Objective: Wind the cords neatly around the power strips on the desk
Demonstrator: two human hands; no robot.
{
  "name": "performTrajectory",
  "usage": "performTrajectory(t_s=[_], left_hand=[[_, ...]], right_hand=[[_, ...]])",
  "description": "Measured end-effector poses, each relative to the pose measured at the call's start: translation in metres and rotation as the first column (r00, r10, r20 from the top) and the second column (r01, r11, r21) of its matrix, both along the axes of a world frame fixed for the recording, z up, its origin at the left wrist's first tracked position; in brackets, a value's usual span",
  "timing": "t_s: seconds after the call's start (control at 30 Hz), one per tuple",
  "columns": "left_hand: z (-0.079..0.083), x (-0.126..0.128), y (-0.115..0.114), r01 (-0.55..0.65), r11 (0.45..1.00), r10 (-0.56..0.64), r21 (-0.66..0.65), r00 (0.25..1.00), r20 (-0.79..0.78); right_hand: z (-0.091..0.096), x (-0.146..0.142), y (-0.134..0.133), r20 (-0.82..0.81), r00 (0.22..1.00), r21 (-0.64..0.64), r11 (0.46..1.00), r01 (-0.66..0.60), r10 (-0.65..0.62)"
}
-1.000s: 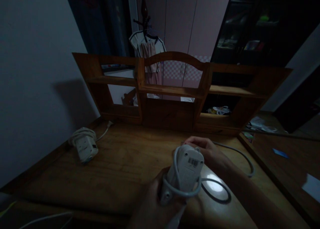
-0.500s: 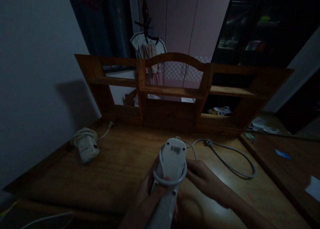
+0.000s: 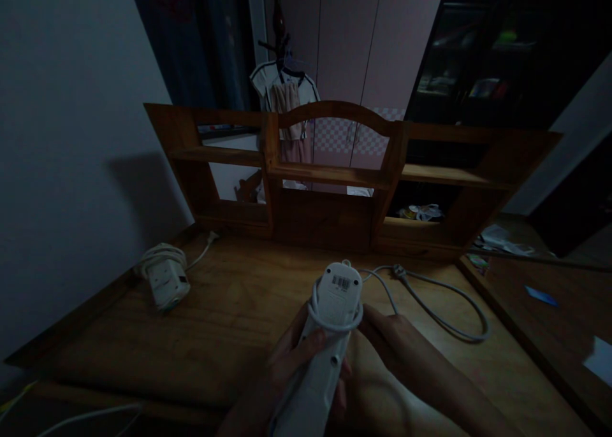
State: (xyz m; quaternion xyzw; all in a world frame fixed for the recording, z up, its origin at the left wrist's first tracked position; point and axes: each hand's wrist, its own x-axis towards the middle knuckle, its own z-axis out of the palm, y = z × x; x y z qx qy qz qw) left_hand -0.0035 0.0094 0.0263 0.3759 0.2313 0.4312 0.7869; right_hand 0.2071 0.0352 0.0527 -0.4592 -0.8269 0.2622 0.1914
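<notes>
A white power strip (image 3: 319, 367), its back with the barcode label facing me, is held above the desk by my left hand (image 3: 299, 354). The left thumb lies across the strip just under the cord, with fingertips showing at its far side. A grey-white cord (image 3: 337, 326) loops around the strip near its top end. At the strip's right edge my right hand (image 3: 388, 332) is closed against the cord, its fingertips partly hidden. From there the cord runs back over the desk to a plug (image 3: 399, 271) and a wide loop.
Another white power strip (image 3: 167, 284) with its cord coiled on it lies at the left by the wall. A wooden shelf unit (image 3: 329, 177) stands along the desk's back edge. A blue card (image 3: 541, 295) and white paper (image 3: 600, 359) lie on the right-hand surface.
The power strip has shifted slightly right and tilted. The cord loop around it sits higher and tighter, nearer the barcode end. My right hand has moved a little to the right along with it.
</notes>
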Motion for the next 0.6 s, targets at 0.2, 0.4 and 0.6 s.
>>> performTrajectory(t_s=[0.2,0.4,0.6], left_hand=[[0.000,0.003,0.008,-0.097,0.995,0.097,0.006,0.995,-0.006],[-0.001,0.004,0.002,0.017,0.999,-0.015,0.039,0.998,-0.066],[-0.001,0.010,0.005,-0.129,0.991,0.130,0.020,0.985,-0.110]], right_hand=[[-0.015,-0.002,-0.010,0.315,0.949,0.214,0.976,-0.045,-0.025],[-0.013,0.006,-0.006,0.543,0.837,0.340,0.929,-0.144,-0.069],[-0.022,0.005,-0.003,0.548,0.821,0.527,0.828,-0.192,-0.159]])
